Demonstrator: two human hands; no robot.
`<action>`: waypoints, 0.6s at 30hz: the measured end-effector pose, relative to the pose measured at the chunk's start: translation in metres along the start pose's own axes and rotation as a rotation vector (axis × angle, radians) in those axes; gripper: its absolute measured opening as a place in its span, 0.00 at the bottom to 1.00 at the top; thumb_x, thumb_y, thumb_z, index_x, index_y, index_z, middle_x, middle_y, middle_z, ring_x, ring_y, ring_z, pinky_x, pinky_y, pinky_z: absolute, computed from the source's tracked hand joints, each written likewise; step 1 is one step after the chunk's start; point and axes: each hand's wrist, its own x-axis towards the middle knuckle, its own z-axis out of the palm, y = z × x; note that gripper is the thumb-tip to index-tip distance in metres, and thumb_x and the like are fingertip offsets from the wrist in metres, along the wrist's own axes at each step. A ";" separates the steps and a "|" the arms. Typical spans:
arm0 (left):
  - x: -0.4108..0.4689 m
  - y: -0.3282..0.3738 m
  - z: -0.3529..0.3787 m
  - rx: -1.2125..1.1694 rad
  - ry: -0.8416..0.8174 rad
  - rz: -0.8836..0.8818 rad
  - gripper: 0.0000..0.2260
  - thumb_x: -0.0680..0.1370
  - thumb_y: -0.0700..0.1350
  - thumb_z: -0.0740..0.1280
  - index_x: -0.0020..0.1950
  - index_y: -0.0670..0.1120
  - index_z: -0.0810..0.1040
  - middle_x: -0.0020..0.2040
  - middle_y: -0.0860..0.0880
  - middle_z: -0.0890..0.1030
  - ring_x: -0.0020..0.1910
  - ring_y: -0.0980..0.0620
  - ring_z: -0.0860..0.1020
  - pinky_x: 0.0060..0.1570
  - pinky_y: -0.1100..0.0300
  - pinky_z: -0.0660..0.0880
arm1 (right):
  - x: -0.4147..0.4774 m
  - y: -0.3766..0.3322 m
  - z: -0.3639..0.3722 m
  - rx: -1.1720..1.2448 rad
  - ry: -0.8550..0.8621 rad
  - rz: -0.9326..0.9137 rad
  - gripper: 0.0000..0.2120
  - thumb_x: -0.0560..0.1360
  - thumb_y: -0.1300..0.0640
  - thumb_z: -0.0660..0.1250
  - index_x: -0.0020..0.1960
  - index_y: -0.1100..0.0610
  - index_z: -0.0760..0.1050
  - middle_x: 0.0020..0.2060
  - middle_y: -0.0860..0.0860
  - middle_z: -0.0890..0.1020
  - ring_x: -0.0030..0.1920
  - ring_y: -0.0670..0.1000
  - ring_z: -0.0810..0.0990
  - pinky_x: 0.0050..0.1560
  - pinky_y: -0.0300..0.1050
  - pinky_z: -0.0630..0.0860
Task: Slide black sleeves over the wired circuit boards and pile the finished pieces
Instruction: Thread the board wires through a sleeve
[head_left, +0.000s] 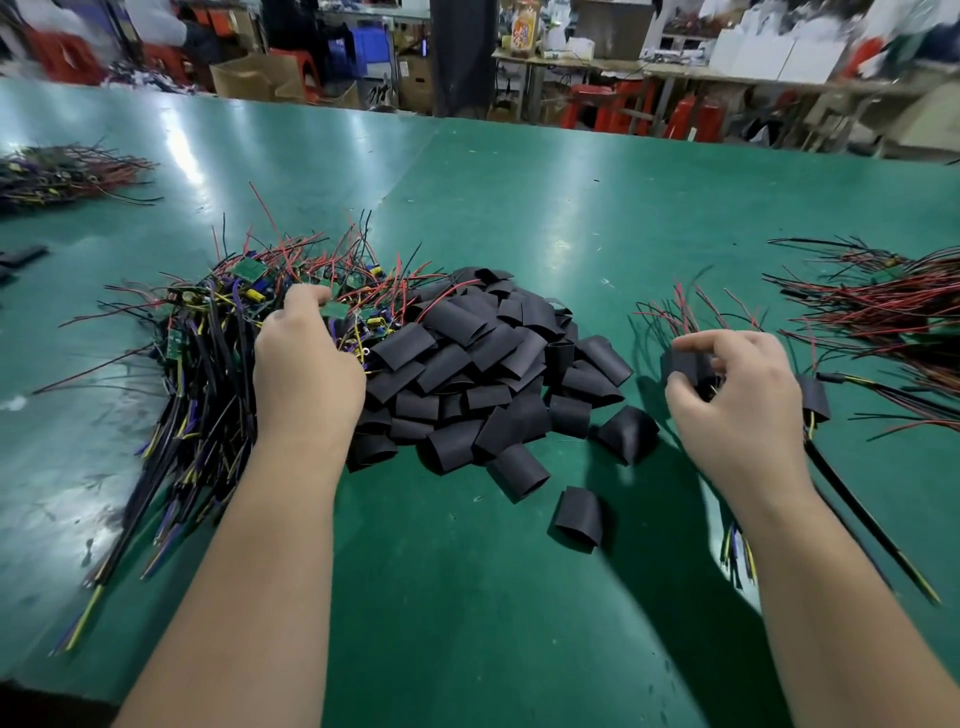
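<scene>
A heap of wired green circuit boards (223, 322) with red, black and yellow leads lies at centre left. My left hand (304, 358) rests on that heap, its fingertips pinching a small green board (335, 310). A mound of short black sleeves (478, 364) sits in the middle of the green table (519, 208). To the right, my right hand (743, 400) hovers with curled fingers over a small bunch of sleeved pieces (685, 364); thumb and fingers close around one black sleeve.
A pile of finished wired pieces (883, 306) spreads at the far right. Another wire bundle (62, 174) lies at the far left. Loose sleeves (579, 517) lie in front of the mound. Benches, boxes and red stools stand behind the table.
</scene>
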 end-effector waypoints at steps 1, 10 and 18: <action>0.001 0.001 0.000 -0.049 0.037 0.032 0.24 0.72 0.29 0.63 0.66 0.44 0.70 0.57 0.41 0.77 0.51 0.42 0.76 0.51 0.53 0.72 | -0.001 -0.001 0.000 0.011 0.011 -0.009 0.12 0.71 0.67 0.67 0.52 0.58 0.79 0.49 0.52 0.73 0.46 0.47 0.70 0.44 0.24 0.60; -0.019 0.031 0.012 -0.698 -0.047 0.346 0.19 0.76 0.28 0.62 0.64 0.44 0.72 0.53 0.49 0.81 0.51 0.58 0.81 0.53 0.61 0.78 | -0.018 -0.032 0.012 0.635 -0.327 0.208 0.18 0.71 0.73 0.60 0.38 0.55 0.82 0.34 0.50 0.85 0.34 0.49 0.84 0.35 0.41 0.77; -0.038 0.045 0.012 -0.915 -0.375 0.378 0.23 0.77 0.27 0.60 0.62 0.53 0.71 0.50 0.52 0.84 0.47 0.54 0.83 0.42 0.66 0.76 | -0.036 -0.053 0.032 1.207 -0.624 0.383 0.22 0.72 0.68 0.67 0.61 0.50 0.72 0.51 0.51 0.84 0.43 0.51 0.83 0.37 0.37 0.77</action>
